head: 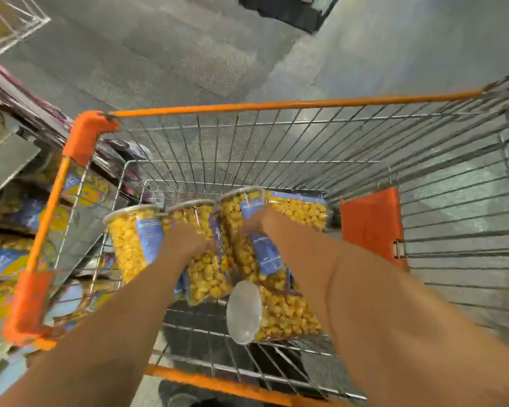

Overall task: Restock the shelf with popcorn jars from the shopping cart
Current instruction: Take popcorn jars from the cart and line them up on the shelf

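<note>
Several clear popcorn jars with blue labels lie in the wire shopping cart [247, 106]. Both my arms reach down into it. My left hand [185, 243] grips the middle jar [209, 277], beside the leftmost jar [131, 242]. My right hand [257, 221], blurred by motion, wraps round a third jar [232, 212] at its blue label. Another jar [300, 211] lies on its side behind my right hand. A jar [285, 312] with a clear lid lies on the cart floor under my right forearm. The shelf [15, 259] at left holds more popcorn jars.
The cart has orange rim bars and an orange child-seat flap [370, 224] on its right inner side. Grey speckled floor [188, 54] stretches ahead. A white wire rack [9, 22] stands top left, and a dark display base [285, 13] sits at the top.
</note>
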A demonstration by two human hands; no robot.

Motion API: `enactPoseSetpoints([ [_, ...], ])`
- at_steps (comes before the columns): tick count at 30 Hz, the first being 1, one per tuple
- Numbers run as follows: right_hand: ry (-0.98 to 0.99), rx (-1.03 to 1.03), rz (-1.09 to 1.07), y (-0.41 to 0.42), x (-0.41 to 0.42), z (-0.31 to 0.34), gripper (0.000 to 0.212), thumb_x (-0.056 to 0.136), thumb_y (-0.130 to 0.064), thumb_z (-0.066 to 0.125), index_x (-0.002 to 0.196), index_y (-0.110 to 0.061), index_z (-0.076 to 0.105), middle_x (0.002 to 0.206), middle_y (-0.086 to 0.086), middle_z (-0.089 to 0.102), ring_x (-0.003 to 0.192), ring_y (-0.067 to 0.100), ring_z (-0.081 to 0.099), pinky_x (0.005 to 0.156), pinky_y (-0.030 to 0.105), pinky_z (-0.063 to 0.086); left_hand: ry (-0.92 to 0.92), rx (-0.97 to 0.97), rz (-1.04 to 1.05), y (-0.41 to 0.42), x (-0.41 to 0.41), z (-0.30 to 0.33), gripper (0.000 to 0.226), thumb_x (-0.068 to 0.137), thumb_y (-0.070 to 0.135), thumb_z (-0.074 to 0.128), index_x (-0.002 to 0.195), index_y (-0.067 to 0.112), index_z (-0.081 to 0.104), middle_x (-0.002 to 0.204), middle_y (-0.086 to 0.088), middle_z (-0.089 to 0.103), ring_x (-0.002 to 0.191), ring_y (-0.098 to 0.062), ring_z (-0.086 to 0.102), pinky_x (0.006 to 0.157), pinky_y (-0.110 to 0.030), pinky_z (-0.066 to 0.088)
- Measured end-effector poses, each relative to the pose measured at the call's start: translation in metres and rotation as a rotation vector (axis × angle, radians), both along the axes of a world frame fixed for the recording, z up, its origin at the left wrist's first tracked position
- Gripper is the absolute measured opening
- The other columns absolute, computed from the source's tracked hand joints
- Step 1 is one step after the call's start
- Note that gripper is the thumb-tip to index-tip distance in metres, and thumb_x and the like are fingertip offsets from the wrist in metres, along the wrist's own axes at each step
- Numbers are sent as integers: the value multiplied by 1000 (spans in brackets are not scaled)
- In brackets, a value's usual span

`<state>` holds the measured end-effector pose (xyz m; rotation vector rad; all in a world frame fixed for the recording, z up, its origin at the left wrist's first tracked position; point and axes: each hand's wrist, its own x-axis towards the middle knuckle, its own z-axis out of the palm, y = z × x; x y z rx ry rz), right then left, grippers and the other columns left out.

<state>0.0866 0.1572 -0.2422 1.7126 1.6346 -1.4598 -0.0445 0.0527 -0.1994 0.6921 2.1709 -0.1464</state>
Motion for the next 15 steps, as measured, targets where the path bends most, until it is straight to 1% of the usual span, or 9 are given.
enactPoseSetpoints([
  [1,-51,-13,35,-5,1,13,50,97,-37,62,71,-13,28,87,20,38,97,21,26,77,33,28,-23,32,134,-2,5,-5,113,75,59,76,148,-11,26,153,-26,36,141,-38,39,112,-38,37],
  [2,-34,-6,-30,-7,4,9,57,92,-35,69,69,-17,20,79,11,28,94,22,27,75,32,29,-54,54,236,-7,14,-7,125,71,56,80,150,-13,12,157,-26,28,144,-38,34,114,-39,33],
  [4,66,-71,-183,-5,6,19,46,79,-37,83,90,-20,42,94,10,43,94,25,47,79,32,31,-66,121,350,-8,22,-6,130,65,45,89,149,-13,7,155,-26,33,141,-38,39,111,-39,36],
  [5,101,-62,-213,-3,5,31,57,77,-36,85,115,-17,47,112,13,50,105,26,54,81,32,32,-79,141,359,-3,23,0,128,63,43,90,147,-13,11,151,-26,40,137,-37,45,107,-39,40],
  [6,145,-73,-224,1,4,47,62,80,-32,84,123,-13,44,120,14,50,110,25,55,82,31,36,-103,146,352,1,20,11,127,60,43,91,147,-12,16,146,-24,46,132,-37,50,104,-38,44],
  [8,220,-7,-253,5,6,85,43,82,-20,84,99,-14,45,102,11,55,88,21,57,74,29,49,-120,184,334,7,7,45,127,44,56,91,143,-4,38,132,-19,60,118,-34,62,97,-38,52],
  [10,325,34,-274,4,8,132,40,70,-13,91,86,-10,55,80,10,64,68,22,64,58,31,56,-106,316,302,10,-14,90,105,33,61,87,121,9,63,116,-11,70,104,-28,68,89,-40,58],
  [12,478,87,-318,3,9,185,44,58,-12,96,91,-7,67,73,7,73,61,18,70,56,28,57,-81,447,207,5,-31,161,84,41,64,86,107,14,74,107,-5,75,99,-23,70,86,-37,59],
  [15,653,249,-294,-3,11,277,40,67,-5,90,103,-4,70,84,6,76,59,4,67,67,25,59,-160,619,181,-10,-43,278,77,45,60,90,107,16,75,108,5,74,102,-16,70,85,-29,60],
])
